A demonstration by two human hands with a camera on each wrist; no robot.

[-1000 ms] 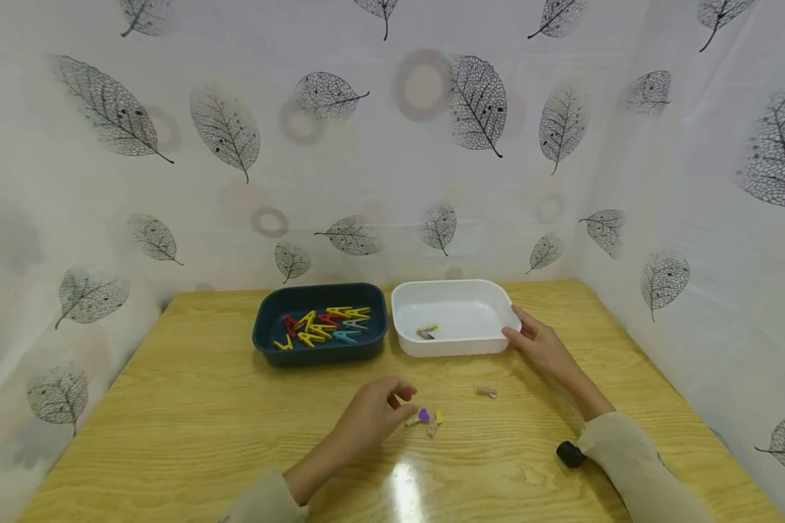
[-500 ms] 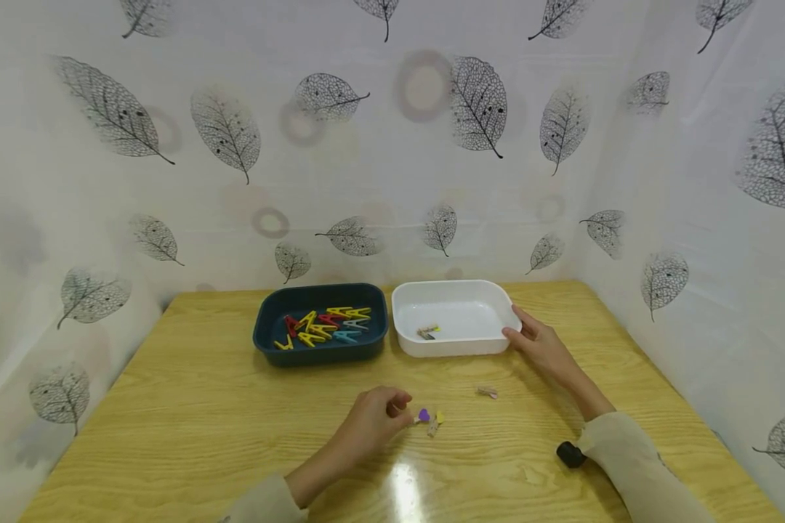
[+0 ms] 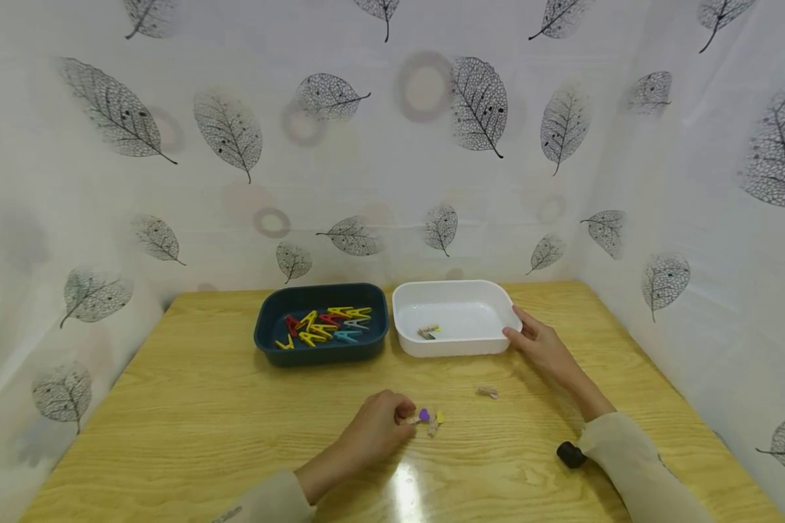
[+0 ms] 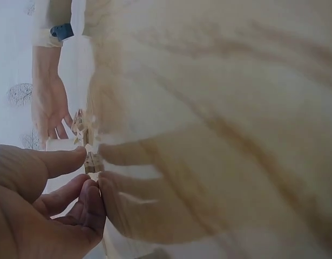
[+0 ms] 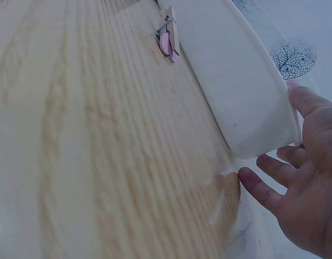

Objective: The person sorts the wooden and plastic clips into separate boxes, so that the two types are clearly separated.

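In the head view my left hand [image 3: 376, 423] is low over the table, thumb and fingers around the end of a small wooden clothespin with a purple heart [image 3: 424, 415]. The left wrist view has this clothespin [image 4: 92, 163] between thumb and fingertips. Beside it lies another wooden clothespin with a yellow decoration [image 3: 434, 423]. My right hand [image 3: 541, 351] holds the right end of the white tray [image 3: 454, 347], thumb and fingers spread around its corner. A wooden clothespin with a pink decoration [image 5: 168, 38] lies in front of that tray.
A dark blue tray [image 3: 327, 354] with several yellow, red and blue plastic clothespins stands left of the white one. Small wooden clothespins [image 3: 427, 332] lie inside the white tray. Leaf-patterned curtains [image 3: 366, 167] enclose the back and sides of the wooden table [image 3: 190, 407].
My left hand has lowered slightly and its thumb and fingers have closed in around the purple-heart clothespin's end. The right hand and both trays stay where they were.
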